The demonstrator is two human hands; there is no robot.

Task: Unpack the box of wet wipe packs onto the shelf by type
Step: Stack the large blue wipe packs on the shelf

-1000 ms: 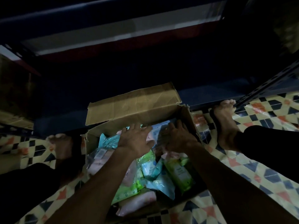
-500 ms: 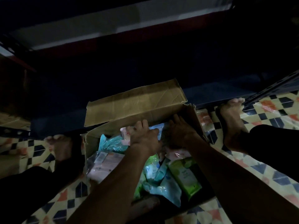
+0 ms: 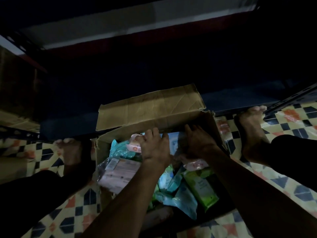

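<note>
An open cardboard box (image 3: 211, 127) stands on the floor between my bare feet, with its far flap raised. It holds several wet wipe packs: pink (image 3: 120, 170), green (image 3: 200, 186) and pale blue (image 3: 185, 201). Both my hands reach into its far end. My left hand (image 3: 154, 148) has its fingers bent over a small pink pack (image 3: 134, 146). My right hand (image 3: 197, 143) lies against a pale blue-white pack (image 3: 174, 141) that stands between the two hands. Shadow hides its fingertips and its hold.
A dark low shelf (image 3: 231, 102) runs just behind the box, with a metal upright (image 3: 291, 100) at the right. My left foot (image 3: 72, 152) and right foot (image 3: 252, 127) flank the box on the patterned tiled floor (image 3: 291, 177). The light is very dim.
Both hands have moved from the middle of the box to its far end. The left hand's fingers have gone from spread flat to bent over the packs.
</note>
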